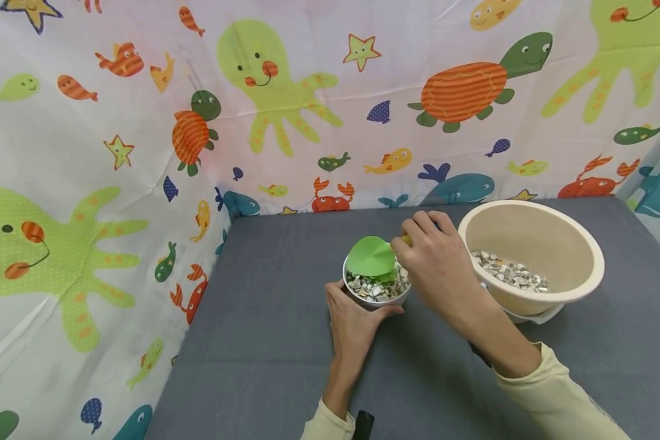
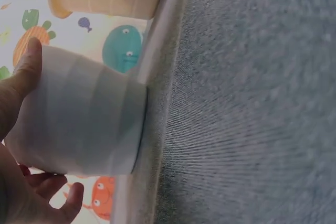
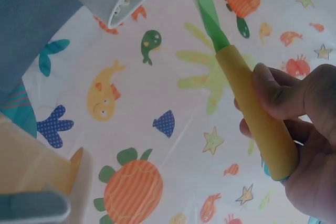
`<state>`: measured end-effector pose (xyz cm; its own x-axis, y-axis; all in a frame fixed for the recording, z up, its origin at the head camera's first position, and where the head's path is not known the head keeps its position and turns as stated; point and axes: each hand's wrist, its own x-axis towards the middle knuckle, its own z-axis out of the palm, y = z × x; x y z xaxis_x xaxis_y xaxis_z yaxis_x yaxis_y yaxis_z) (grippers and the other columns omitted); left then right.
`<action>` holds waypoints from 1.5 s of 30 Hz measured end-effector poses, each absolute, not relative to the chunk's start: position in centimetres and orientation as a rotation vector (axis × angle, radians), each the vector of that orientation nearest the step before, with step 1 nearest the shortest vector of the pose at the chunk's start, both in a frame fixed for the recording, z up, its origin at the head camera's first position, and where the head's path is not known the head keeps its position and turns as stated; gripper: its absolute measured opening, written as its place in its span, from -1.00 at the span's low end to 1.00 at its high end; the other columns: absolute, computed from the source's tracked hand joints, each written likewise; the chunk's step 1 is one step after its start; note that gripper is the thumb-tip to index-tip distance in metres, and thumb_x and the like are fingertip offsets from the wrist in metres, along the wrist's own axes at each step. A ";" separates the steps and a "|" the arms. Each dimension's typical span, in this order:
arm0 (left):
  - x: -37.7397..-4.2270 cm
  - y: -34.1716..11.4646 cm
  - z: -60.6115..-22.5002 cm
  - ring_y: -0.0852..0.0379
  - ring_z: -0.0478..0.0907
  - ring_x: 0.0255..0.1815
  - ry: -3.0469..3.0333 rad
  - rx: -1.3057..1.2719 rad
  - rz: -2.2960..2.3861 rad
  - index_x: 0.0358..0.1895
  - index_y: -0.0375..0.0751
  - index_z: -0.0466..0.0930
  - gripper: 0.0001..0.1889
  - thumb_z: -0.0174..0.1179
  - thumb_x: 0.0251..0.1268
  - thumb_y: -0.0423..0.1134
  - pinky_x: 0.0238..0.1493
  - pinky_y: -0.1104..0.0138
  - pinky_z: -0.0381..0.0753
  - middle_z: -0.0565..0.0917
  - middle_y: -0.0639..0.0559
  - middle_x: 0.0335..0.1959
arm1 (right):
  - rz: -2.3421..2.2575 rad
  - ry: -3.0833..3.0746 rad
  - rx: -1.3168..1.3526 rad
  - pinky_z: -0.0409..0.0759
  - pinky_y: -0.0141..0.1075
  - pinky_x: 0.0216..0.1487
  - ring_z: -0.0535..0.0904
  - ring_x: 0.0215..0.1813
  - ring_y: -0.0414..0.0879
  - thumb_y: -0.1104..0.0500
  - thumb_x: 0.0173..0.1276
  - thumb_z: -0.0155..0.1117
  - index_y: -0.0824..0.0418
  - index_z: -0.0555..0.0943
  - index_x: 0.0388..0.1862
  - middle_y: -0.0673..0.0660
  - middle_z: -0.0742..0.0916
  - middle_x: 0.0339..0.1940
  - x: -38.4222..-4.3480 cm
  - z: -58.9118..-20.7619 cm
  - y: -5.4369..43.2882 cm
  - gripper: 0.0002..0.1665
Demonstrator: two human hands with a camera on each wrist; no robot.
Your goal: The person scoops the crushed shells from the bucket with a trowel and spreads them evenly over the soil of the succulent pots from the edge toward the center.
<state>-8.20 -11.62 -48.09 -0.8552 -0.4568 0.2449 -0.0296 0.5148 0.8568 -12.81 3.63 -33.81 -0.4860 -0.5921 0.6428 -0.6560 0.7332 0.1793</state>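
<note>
A white pot stands on the grey cloth, filled with small pale pebbles and a green plant. My left hand grips it from the near side, thumb on one side and fingers on the other; the left wrist view shows the pot's ribbed wall close up. In my right hand is a small trowel with a green blade and a yellow handle. Fingers and thumb wrap the handle. The blade hangs over the pot, hiding part of the plant.
To the right stands a large cream basin with more pebbles on its bottom. My right forearm passes just in front of it. A curtain printed with sea animals rises behind and to the left of the grey-covered table.
</note>
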 end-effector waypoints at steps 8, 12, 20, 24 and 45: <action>-8.4 -11.0 -48.2 0.01 0.50 0.06 -2.331 0.399 -1.185 0.12 -0.18 0.32 0.11 0.83 -0.58 0.15 0.23 0.07 0.58 0.46 -0.08 -0.01 | 0.392 -2.210 0.892 0.50 0.10 0.16 0.62 -0.06 0.19 0.51 0.10 0.45 0.34 0.80 -0.30 0.26 0.78 -0.28 -13.1 -33.7 6.6 -0.81; -8.3 -10.4 -48.2 0.01 0.50 0.02 -2.351 0.405 -1.133 0.10 -0.19 0.33 0.12 0.78 -0.60 0.27 0.20 0.09 0.59 0.45 -0.08 -0.04 | 0.529 -2.193 0.782 0.45 0.12 0.04 0.61 -0.11 0.22 0.51 0.21 0.39 0.38 0.80 -0.31 0.30 0.78 -0.32 -12.8 -33.2 8.9 -0.87; -8.0 -9.6 -48.4 -0.04 0.47 0.11 -2.326 0.442 -1.158 0.14 -0.18 0.31 0.09 0.81 -0.52 0.17 0.23 0.03 0.59 0.42 -0.10 0.01 | 0.608 -2.159 0.564 0.31 0.00 -0.05 0.61 -0.14 0.27 0.48 0.19 0.49 0.41 0.81 -0.28 0.36 0.80 -0.34 -12.3 -32.0 14.5 -0.89; -7.6 -9.4 -48.6 -0.04 0.45 0.16 -2.338 0.410 -1.186 0.18 -0.18 0.29 0.12 0.77 -0.48 0.24 0.26 0.02 0.60 0.40 -0.11 0.06 | 0.600 -2.149 0.423 0.14 -0.22 -0.04 0.56 -0.18 0.31 0.48 0.21 0.47 0.45 0.79 -0.32 0.40 0.78 -0.37 -12.2 -31.5 17.5 -0.94; -9.6 -3.3 -44.5 -0.24 0.05 0.74 -2.217 -0.433 -0.877 0.63 -0.19 0.16 -0.02 0.08 0.40 0.44 0.64 -0.04 0.31 0.12 -0.23 0.69 | -0.131 -2.877 0.326 0.46 0.32 -0.03 0.53 -0.13 0.37 0.41 -0.11 0.68 0.41 0.75 -0.20 0.42 0.72 -0.38 -15.2 -34.3 22.5 -0.58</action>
<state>-9.61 -3.34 -44.51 -0.6970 0.0482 0.7155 0.5246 0.7145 0.4629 -15.16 22.47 -34.32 -0.9457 -0.2307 0.2288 -0.2090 0.9711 0.1155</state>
